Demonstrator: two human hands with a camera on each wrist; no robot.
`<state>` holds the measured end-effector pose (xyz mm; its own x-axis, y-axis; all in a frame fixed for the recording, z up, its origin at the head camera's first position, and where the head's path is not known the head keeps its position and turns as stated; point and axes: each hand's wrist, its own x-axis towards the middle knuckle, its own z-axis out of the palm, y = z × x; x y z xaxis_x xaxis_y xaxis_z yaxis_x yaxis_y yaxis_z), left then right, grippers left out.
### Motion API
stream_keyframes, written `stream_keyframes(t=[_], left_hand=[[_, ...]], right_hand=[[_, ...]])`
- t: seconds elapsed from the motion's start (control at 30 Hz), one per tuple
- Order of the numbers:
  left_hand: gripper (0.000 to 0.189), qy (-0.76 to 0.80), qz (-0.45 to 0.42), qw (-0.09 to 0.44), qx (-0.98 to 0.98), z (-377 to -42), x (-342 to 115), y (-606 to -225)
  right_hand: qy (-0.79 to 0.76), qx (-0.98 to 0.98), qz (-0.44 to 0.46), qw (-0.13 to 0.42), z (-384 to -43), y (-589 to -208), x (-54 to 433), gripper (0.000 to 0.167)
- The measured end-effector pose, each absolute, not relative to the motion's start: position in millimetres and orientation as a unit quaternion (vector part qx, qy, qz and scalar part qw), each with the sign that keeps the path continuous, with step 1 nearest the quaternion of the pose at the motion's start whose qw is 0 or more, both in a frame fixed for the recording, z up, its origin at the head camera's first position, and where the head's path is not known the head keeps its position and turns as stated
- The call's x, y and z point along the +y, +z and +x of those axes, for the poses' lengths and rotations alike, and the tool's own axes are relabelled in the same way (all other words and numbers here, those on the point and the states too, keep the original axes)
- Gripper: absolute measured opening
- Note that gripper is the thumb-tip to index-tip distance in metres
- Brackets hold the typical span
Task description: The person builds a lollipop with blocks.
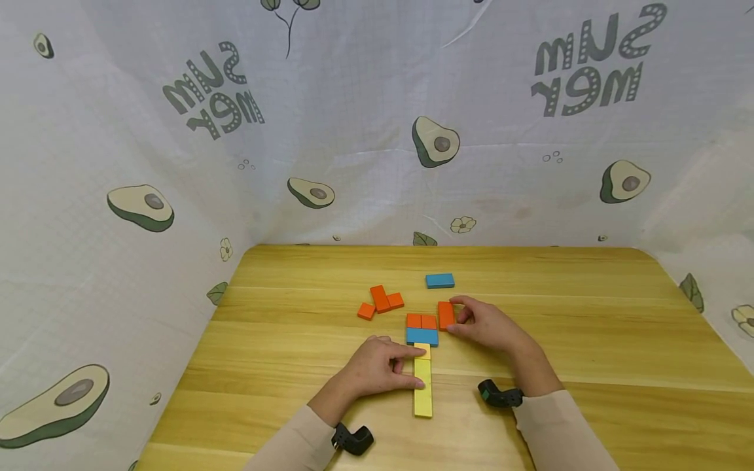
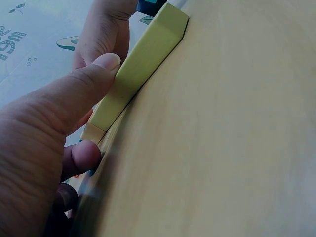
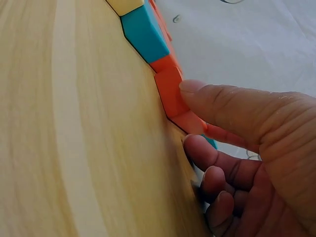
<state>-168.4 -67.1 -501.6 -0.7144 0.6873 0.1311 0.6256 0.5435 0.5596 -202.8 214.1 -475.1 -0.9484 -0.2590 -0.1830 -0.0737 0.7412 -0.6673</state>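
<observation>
On the table, a long yellow block (image 1: pixel 423 399) lies in line with a small pale-yellow block (image 1: pixel 422 355). Above them come a blue block (image 1: pixel 421 337) and two small orange blocks (image 1: pixel 414 321) side by side. My left hand (image 1: pixel 377 367) rests its thumb on the long yellow block and its index fingertip on the small yellow one. My right hand (image 1: pixel 489 325) pinches an orange-red block (image 1: pixel 445 315) between thumb and index finger at its two ends, just right of the small orange pair. In the right wrist view, this orange-red block (image 3: pixel 170 91) touches the table.
Farther back lies another blue block (image 1: pixel 440 281). To the left sit an orange-red block (image 1: pixel 379 297) and two small orange blocks, one (image 1: pixel 395 300) touching it. A patterned cloth (image 1: pixel 377 131) hangs behind the table's far edge. Each wrist wears a black camera (image 1: pixel 499 394).
</observation>
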Motion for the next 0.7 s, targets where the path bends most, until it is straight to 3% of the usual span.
stream_keyframes(t=[0.7], left_hand=[[0.053, 0.293, 0.369, 0.054, 0.88, -168.1, -67.4, -502.9]], right_hand=[[-0.346, 0.924, -0.106, 0.123, -203.5, -478.1, 213.3, 0.061]])
